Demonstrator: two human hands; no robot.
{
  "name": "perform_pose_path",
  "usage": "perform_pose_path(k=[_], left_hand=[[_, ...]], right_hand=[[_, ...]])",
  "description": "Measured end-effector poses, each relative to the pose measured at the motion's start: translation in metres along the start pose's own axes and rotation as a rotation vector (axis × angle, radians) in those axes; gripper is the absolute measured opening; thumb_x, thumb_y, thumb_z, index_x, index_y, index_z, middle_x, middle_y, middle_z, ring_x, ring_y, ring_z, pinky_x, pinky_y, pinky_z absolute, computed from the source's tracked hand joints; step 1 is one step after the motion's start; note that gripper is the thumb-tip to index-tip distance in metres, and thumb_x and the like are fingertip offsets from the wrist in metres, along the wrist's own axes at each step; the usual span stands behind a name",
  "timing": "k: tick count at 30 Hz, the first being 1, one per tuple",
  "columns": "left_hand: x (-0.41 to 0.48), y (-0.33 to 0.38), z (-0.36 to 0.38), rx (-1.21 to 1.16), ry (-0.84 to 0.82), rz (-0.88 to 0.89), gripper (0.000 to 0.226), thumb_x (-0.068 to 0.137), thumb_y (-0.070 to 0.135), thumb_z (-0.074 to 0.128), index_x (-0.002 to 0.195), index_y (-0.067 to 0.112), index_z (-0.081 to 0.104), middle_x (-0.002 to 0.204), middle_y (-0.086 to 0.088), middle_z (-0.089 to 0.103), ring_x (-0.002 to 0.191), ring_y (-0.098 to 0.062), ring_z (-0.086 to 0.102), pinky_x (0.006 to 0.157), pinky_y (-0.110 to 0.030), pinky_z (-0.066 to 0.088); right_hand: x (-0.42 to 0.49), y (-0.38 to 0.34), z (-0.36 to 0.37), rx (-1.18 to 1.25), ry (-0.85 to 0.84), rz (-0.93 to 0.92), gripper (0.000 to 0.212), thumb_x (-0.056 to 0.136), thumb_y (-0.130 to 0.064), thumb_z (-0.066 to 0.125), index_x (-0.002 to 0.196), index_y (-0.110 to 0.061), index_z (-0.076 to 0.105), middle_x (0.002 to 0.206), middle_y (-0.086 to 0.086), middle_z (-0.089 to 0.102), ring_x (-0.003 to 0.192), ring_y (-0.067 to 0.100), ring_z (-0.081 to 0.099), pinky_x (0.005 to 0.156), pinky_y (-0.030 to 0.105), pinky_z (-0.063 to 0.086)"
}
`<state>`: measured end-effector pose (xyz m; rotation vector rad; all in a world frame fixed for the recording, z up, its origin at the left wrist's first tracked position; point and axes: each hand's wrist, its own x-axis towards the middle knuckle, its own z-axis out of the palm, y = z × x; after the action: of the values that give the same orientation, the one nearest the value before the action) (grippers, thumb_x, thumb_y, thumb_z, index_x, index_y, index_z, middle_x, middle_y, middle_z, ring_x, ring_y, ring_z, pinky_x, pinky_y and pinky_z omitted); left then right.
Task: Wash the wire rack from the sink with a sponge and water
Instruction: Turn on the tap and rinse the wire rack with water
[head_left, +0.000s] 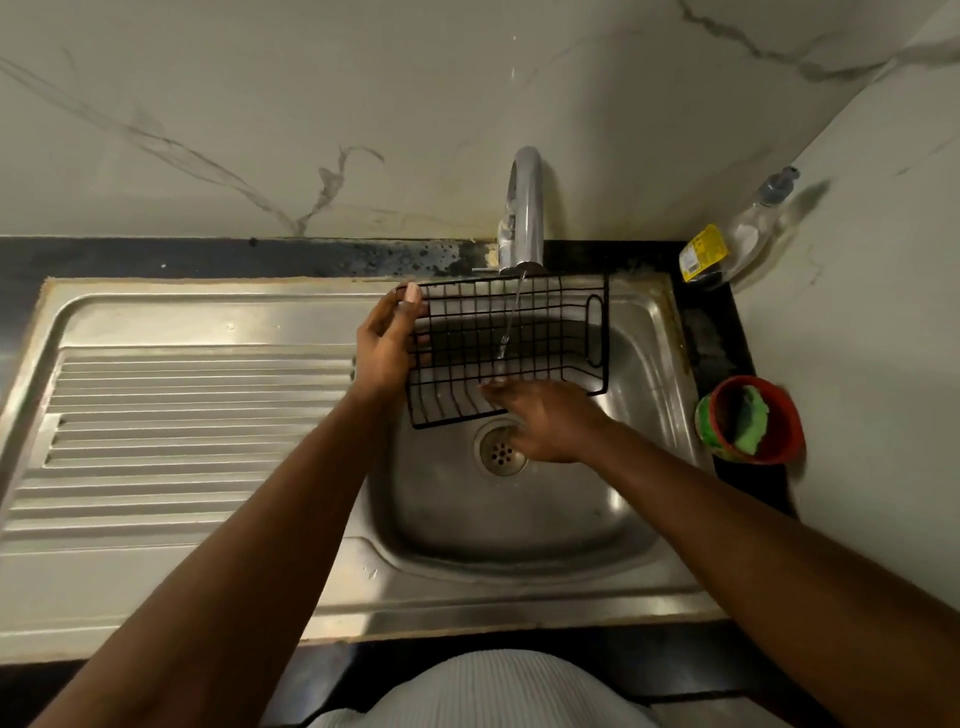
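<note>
A black wire rack (550, 332) is held tilted above the steel sink basin (519, 514), under the tap (524, 208). A thin stream of water (508, 332) runs from the tap through the rack. My left hand (387, 345) grips the rack's left end, thumb over the top wire. My right hand (545, 421) is flat with straight fingers at the rack's lower front edge, where the water lands. It holds nothing. A green sponge (750, 421) lies in a red bowl (779, 447) on the counter to the right.
A ribbed steel drainboard (182, 431) lies left of the basin. The drain (500, 452) is below my right hand. A clear soap dispenser bottle (753, 223) and a yellow packet (702, 252) stand in the back right corner against the marble wall.
</note>
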<state>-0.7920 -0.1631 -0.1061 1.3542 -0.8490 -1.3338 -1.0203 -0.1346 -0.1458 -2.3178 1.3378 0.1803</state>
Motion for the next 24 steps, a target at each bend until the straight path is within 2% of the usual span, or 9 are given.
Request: perform_pose_path(k=[2,4,7,9,12,16,18,21,24], left_hand=[[0.004,0.000,-0.005,-0.026,0.038,-0.026,0.049,0.101,0.051,0.059,0.130,0.013,0.066,0.122,-0.011,0.074,0.107,-0.029,0.075,0.084,-0.041,0.063],[0.005,0.002,-0.003,-0.020,0.055,-0.022,0.052,0.099,0.054,0.060,0.131,0.014,0.066,0.122,-0.008,0.073,0.105,-0.027,0.075,0.079,-0.035,0.062],[0.007,0.011,0.004,-0.001,0.077,0.012,0.049,0.099,0.053,0.062,0.128,0.015,0.068,0.118,-0.007,0.074,0.101,-0.022,0.075,0.077,-0.031,0.062],[0.006,0.011,0.007,0.021,0.099,0.023,0.049,0.097,0.056,0.064,0.126,0.018,0.070,0.116,-0.002,0.075,0.105,-0.020,0.074,0.086,-0.039,0.063],[0.003,0.005,0.013,-0.025,0.110,-0.015,0.053,0.092,0.061,0.069,0.125,0.020,0.072,0.119,-0.004,0.076,0.112,-0.025,0.073,0.095,-0.051,0.060],[0.000,0.003,0.021,-0.002,0.074,-0.032,0.034,0.098,0.051,0.065,0.118,0.025,0.072,0.110,0.002,0.078,0.100,-0.012,0.075,0.079,-0.029,0.063],[0.005,0.002,0.014,0.062,0.058,-0.017,0.041,0.096,0.054,0.067,0.124,0.025,0.071,0.114,0.004,0.077,0.103,-0.010,0.073,0.082,-0.030,0.061],[0.006,-0.002,0.002,0.052,0.011,-0.051,0.057,0.089,0.066,0.068,0.124,0.021,0.071,0.116,-0.003,0.077,0.106,-0.026,0.075,0.088,-0.048,0.062],[0.008,-0.001,-0.010,0.023,0.035,-0.075,0.052,0.090,0.066,0.066,0.120,0.024,0.072,0.115,-0.004,0.076,0.104,-0.033,0.074,0.088,-0.051,0.061]], right_hand=[[-0.009,0.020,0.000,-0.020,0.130,0.111,0.065,0.087,-0.024,0.067,0.150,-0.030,0.052,0.152,-0.005,0.055,0.136,0.019,0.054,0.108,0.039,0.049],[-0.009,0.025,0.002,-0.090,0.262,0.192,0.048,0.082,-0.021,0.065,0.131,-0.022,0.067,0.129,0.000,0.070,0.117,0.024,0.065,0.091,0.037,0.057],[-0.001,-0.001,0.006,-0.100,0.290,0.326,0.031,0.082,-0.035,0.066,0.105,-0.016,0.072,0.103,0.002,0.072,0.099,0.024,0.066,0.079,0.033,0.053],[0.003,-0.027,0.008,-0.134,0.218,0.347,0.037,0.086,-0.044,0.066,0.107,-0.015,0.068,0.103,0.005,0.069,0.098,0.026,0.065,0.083,0.035,0.049],[0.015,-0.073,0.016,-0.159,0.235,0.153,0.045,0.086,-0.049,0.067,0.115,-0.016,0.063,0.109,0.007,0.066,0.101,0.027,0.063,0.092,0.040,0.050],[0.020,-0.109,0.009,0.085,0.233,-0.082,0.055,0.087,-0.051,0.069,0.128,-0.016,0.058,0.119,0.006,0.067,0.102,0.024,0.064,0.088,0.034,0.051],[0.018,-0.092,0.006,0.081,0.155,-0.176,0.065,0.088,-0.040,0.072,0.144,-0.017,0.048,0.135,0.009,0.063,0.113,0.027,0.064,0.089,0.034,0.052],[0.011,-0.052,0.008,-0.009,0.066,-0.183,0.073,0.091,-0.028,0.065,0.158,-0.026,0.034,0.144,0.010,0.061,0.118,0.028,0.066,0.091,0.042,0.059],[-0.002,-0.002,0.010,-0.041,0.187,-0.053,0.060,0.092,-0.019,0.070,0.149,-0.026,0.052,0.134,0.008,0.069,0.112,0.029,0.071,0.090,0.045,0.061]])
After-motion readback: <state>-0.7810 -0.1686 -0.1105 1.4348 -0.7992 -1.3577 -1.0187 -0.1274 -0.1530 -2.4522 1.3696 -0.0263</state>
